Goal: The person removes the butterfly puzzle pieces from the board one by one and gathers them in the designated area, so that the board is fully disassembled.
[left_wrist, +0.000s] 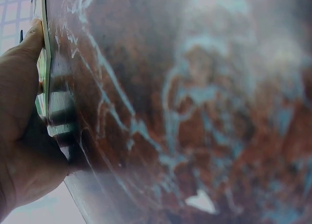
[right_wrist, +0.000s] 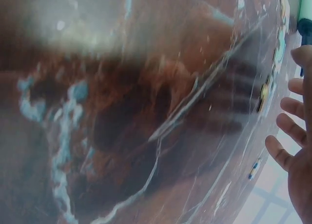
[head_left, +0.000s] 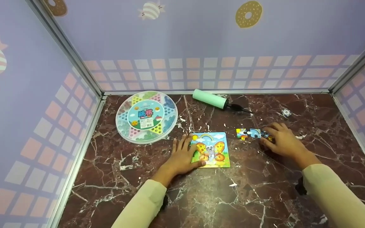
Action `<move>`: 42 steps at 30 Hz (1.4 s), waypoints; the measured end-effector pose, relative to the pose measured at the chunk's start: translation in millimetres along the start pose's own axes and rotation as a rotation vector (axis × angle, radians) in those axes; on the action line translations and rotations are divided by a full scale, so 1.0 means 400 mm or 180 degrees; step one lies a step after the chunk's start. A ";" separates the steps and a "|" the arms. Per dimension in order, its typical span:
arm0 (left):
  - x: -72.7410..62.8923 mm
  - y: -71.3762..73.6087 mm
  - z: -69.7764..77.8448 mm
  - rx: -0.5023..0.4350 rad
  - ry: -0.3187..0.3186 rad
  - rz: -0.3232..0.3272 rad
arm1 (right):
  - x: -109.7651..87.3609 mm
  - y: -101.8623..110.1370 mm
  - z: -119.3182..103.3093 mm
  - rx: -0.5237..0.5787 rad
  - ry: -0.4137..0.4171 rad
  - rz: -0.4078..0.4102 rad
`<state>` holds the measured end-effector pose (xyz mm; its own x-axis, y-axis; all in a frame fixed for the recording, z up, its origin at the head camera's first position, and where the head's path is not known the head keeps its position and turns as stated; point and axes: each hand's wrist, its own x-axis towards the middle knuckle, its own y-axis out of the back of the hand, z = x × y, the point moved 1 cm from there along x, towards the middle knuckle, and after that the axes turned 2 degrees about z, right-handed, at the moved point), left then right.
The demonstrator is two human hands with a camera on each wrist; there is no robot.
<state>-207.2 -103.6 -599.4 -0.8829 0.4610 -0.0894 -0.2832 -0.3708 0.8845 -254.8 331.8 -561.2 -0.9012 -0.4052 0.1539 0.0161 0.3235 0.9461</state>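
A square jigsaw puzzle [head_left: 214, 144] with a butterfly, a rainbow and a sun on it lies flat on the dark marbled table. My left hand [head_left: 182, 160] rests along its left side, fingers spread and thumb at the lower edge. In the left wrist view the thumb [left_wrist: 34, 36] lies against the board's thin edge. To the right, several loose jigsaw pieces [head_left: 253, 133] lie in a small row. Over their right end is my right hand [head_left: 282, 139], partly hiding them. From the right wrist, its slightly bent fingers [right_wrist: 292, 126] hover near a yellow piece [right_wrist: 263, 94], with nothing gripped.
A round Chinese checkers set [head_left: 124, 118] with a clear lid stands at the back left. A mint-green hand pump [head_left: 210, 99] with a black nozzle lies near the back wall. Behind my right hand is a small round chip [head_left: 286, 112]. Patterned panels [head_left: 201, 72] enclose the table.
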 end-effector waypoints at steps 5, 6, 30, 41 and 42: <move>-0.007 0.020 0.016 0.0081 0.0003 -0.0039 | 0.019 -0.013 -0.032 -0.0020 0.0079 -0.0004; -0.008 0.021 0.017 0.0081 0.0007 -0.0036 | 0.023 -0.016 -0.039 -0.0012 0.0103 -0.0007; -0.004 0.015 0.007 -0.0002 0.0109 -0.0037 | 0.068 -0.079 -0.147 0.0169 0.0361 -0.0016; -0.010 0.026 0.022 0.0210 0.0135 0.0029 | 0.090 -0.095 -0.196 0.0138 0.0541 0.0032; -0.011 0.027 0.022 0.0216 0.0140 0.0031 | 0.092 -0.096 -0.203 0.0145 0.0556 0.0039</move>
<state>-203.0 -102.4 -585.6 -0.9015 0.4213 -0.0994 -0.2498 -0.3190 0.9142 -253.4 235.2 -569.0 -0.8120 -0.5421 0.2163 0.0034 0.3662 0.9305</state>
